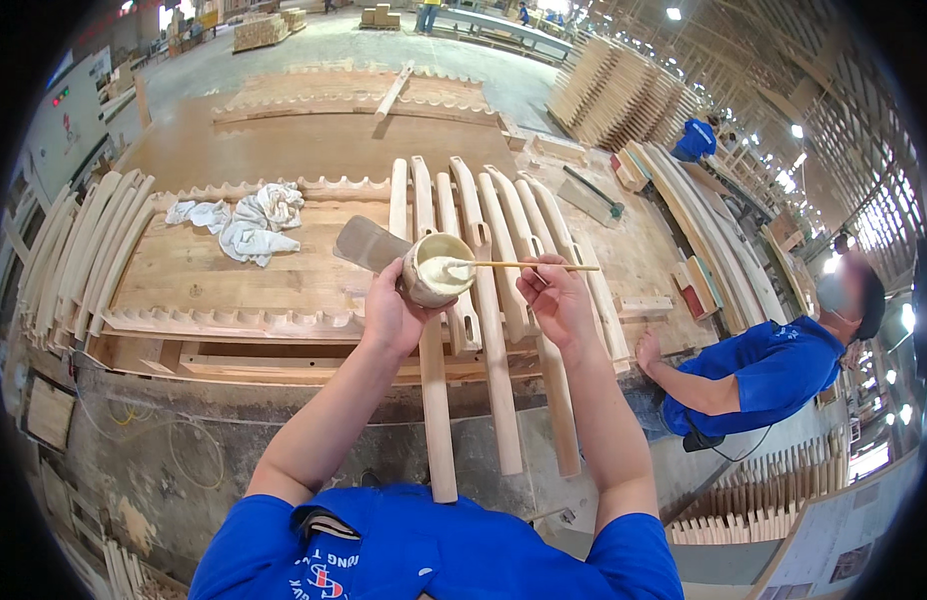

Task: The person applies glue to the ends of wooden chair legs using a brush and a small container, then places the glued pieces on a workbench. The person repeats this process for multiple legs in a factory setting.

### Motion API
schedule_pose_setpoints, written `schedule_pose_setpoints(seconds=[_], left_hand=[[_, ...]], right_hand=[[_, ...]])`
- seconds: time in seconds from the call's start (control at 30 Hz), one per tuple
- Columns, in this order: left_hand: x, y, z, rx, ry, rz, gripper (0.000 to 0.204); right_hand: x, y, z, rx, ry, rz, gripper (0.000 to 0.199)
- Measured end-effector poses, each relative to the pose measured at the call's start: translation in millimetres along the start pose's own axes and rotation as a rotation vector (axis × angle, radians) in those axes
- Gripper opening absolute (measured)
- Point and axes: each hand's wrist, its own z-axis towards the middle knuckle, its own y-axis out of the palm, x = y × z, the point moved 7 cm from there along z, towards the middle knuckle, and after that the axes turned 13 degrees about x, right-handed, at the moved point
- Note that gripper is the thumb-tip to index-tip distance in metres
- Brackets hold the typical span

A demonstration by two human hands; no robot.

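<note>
My left hand (389,318) is wrapped round a small round pot (420,290) holding thick cream-coloured paste (447,276). A flat brown blade (367,244) juts out to the left of the pot; whether my left hand also grips it, I cannot tell. Between the fingertips of my right hand (558,299) is a thin wooden stick (514,265), its left end dipped in the paste. Below both hands lie several curved wooden bars (495,385) with slotted holes, side by side, their near ends reaching past the bench edge.
White rags (261,222) lie on the wooden workbench (174,280), behind a scalloped wooden strip (234,322). More curved bars (94,255) are stacked at the left. A clamp-like tool (596,193) lies far right. A co-worker in a blue shirt (774,375) stands close on the right.
</note>
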Motion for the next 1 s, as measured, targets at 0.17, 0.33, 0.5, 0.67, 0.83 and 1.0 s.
schedule_pose_setpoints(seconds=[0.17, 0.33, 0.5, 0.67, 0.83, 1.0], left_hand=[[-8, 14, 16, 0.016, -0.004, 0.001, 0.045], [-12, 21, 29, 0.046, -0.018, 0.044, 0.043], [-10, 3, 25, 0.106, -0.032, 0.009, 0.043], [-20, -18, -11, -0.001, -0.103, 0.026, 0.045], [-23, -29, -39, 0.040, -0.133, 0.040, 0.046], [-7, -38, -47, 0.045, -0.040, 0.031, 0.047]], right_hand=[[21, -16, 26, 0.085, 0.082, 0.048, 0.016], [13, -10, 46, 0.061, 0.063, 0.077, 0.018], [-42, -4, 74, -0.033, -0.326, -0.095, 0.018], [-62, 16, 100, -0.036, -0.598, -0.480, 0.020], [-51, 43, 113, -0.050, -0.731, -0.790, 0.024], [-35, 64, 114, -0.165, -0.875, -1.045, 0.022]])
